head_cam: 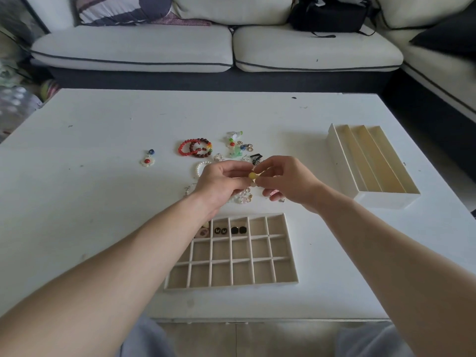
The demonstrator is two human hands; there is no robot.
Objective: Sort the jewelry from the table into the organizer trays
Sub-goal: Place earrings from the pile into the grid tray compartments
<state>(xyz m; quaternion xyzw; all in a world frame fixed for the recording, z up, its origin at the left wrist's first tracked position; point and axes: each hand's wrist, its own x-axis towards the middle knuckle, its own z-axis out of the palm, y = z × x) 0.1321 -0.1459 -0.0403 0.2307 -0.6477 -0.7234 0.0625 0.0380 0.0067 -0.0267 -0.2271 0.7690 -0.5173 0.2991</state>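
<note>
Both hands meet above the jewelry pile at the table's middle. My left hand (223, 182) and my right hand (286, 180) together pinch a small yellow bead piece (252, 175) between their fingertips. A beige grid tray (290, 275) with several small compartments lies in front of me; its back row holds a pink piece (203, 232) and black square earrings (230, 230). Red and brown bead bracelets (195, 148), a pearl bracelet (199, 167), colourful charms (235, 145) and small clear pieces (244, 198) lie loose beyond the tray. A flower pendant (147, 161) lies apart to the left.
A second beige tray (340, 155) with three long slots sits at the right of the white table (90, 150). A light sofa (134, 47) runs behind the table, with a black bag (327, 14) on it. My knees show below the table's near edge.
</note>
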